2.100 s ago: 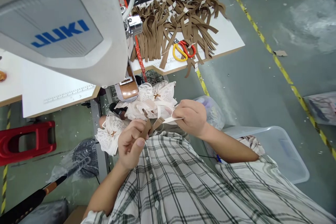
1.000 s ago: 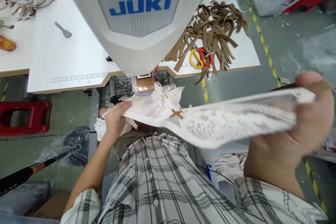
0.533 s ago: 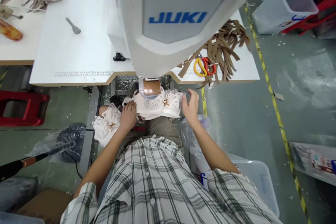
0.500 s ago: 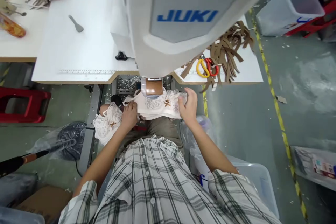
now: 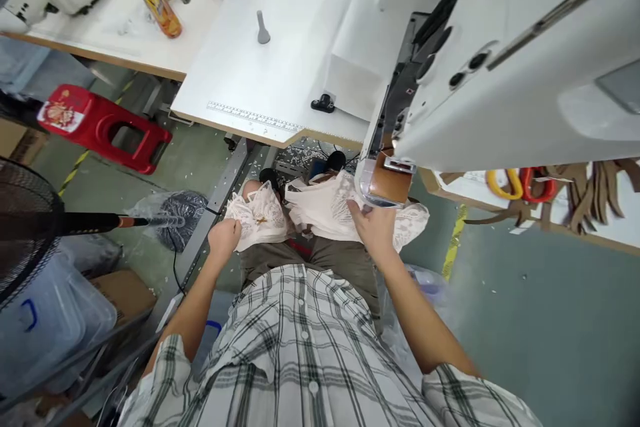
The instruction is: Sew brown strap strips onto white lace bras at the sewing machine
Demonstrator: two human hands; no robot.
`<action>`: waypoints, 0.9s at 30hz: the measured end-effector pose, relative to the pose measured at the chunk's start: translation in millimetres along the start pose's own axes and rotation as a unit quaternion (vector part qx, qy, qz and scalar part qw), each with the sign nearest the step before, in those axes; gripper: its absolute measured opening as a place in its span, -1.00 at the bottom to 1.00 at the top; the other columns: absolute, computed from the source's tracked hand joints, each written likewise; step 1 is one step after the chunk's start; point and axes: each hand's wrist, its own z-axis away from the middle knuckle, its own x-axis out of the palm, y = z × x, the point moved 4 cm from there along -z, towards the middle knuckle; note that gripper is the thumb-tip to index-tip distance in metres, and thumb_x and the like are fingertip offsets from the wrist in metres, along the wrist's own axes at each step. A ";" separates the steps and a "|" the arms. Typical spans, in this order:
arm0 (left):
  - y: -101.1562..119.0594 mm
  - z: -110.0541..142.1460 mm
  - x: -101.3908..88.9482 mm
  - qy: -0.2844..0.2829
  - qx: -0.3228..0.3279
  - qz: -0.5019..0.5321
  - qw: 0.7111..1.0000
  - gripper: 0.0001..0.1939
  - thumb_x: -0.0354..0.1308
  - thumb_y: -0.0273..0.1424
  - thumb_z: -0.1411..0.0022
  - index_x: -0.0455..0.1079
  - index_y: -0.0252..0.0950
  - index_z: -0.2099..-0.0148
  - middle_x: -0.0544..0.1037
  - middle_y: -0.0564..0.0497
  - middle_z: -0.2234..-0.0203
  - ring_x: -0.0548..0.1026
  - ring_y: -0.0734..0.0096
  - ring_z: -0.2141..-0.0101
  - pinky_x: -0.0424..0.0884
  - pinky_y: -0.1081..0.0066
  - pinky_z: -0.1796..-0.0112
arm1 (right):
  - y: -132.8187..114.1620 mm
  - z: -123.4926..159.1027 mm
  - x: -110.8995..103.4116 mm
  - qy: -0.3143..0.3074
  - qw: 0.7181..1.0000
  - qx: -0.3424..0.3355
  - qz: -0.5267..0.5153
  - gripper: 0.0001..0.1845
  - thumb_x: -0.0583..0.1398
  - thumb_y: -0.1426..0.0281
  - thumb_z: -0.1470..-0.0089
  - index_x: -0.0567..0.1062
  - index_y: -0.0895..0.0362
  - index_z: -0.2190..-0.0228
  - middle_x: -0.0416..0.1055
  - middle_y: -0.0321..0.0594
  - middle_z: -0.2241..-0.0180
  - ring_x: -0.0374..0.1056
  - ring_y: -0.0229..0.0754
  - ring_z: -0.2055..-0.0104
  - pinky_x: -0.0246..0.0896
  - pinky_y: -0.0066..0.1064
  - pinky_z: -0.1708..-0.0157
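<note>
White lace garments lie across my lap under the head of a white sewing machine [image 5: 500,80]. My left hand [image 5: 223,238] is closed on the edge of the left lace piece [image 5: 257,217], which bears a small brown bow. My right hand [image 5: 373,227] rests on the larger lace pile [image 5: 325,207], fingers pointing up at the machine's brown sewing arm [image 5: 386,185]. Whether those fingers pinch the lace is not clear. I wear a plaid shirt.
The white sewing table [image 5: 270,73] carries a printed ruler along its front edge. Yellow and red scissors [image 5: 520,183] and brown straps [image 5: 585,193] lie at the right. A red stool [image 5: 100,127], a black fan [image 5: 30,227] and a clear bin [image 5: 45,320] stand at the left.
My view has swung left, shifting the machine to the right. My left hand moved down-left onto the separate lace piece. My right hand has stayed on the pile under the machine arm.
</note>
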 end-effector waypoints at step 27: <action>295.4 60.6 -53.4 -0.185 0.340 0.390 0.835 -0.63 -0.01 -0.15 -0.37 0.30 -0.26 0.41 0.41 0.05 0.50 0.36 0.36 0.40 0.27 0.41 0.34 | 108.0 -154.4 -219.1 0.139 0.969 0.205 -0.026 -0.68 0.12 0.15 -0.24 0.47 0.16 0.22 0.52 -0.07 0.16 0.36 -0.11 0.15 0.18 -0.35 0.14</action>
